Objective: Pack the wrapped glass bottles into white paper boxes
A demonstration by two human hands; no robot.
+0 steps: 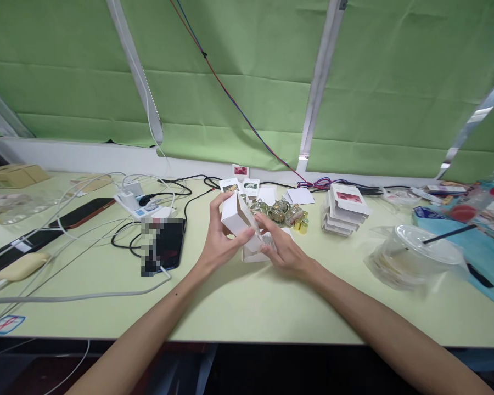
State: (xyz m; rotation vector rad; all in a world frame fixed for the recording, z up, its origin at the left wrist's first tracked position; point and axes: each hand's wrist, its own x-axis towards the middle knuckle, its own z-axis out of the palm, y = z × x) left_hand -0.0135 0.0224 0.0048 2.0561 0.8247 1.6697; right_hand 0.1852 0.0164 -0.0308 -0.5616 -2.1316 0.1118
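Note:
Between my hands, above the table, is a small white cardboard box [233, 214], tilted, with one side facing me. My left hand [222, 241] wraps round it, thumb across its near face. My right hand [286, 247] pinches the box's right edge or flap; the fingertips are partly hidden. Just below, another white box [253, 257] lies on the table, mostly covered by my hands. Behind them sit several small glass bottles [278, 211] with metallic trim, and little yellow vials [302, 225]. White cards [251, 187], some with printed pictures, lie farther back.
A stack of white boxes [346, 208] stands to the right, near a bagged plastic cup [415, 255] with a black straw. On the left are a phone [168, 244], a power strip [142, 206] and loose cables. A green curtain [239, 93] hangs behind the table [271, 312].

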